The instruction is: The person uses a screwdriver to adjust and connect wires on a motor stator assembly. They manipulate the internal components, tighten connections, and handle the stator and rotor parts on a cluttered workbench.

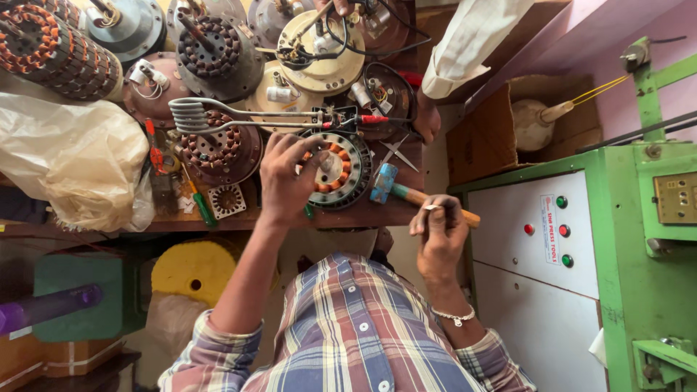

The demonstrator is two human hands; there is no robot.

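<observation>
Two hands at the workbench point(239, 218). Left hand point(287, 178) grips the rim of the copper-wound stator point(341, 170), fingers curled over its left edge; stator lies flat near the bench's front edge. Right hand point(439, 232) clenched around the wooden-handled hammer point(396, 190), blue head resting just right of the stator. A co-worker's white sleeve point(472, 40) reaches in from above.

The stator point(340, 168) lies on the workbench point(239, 216), the hammer point(406, 192) just to its right, scissors point(396, 154) behind.
</observation>
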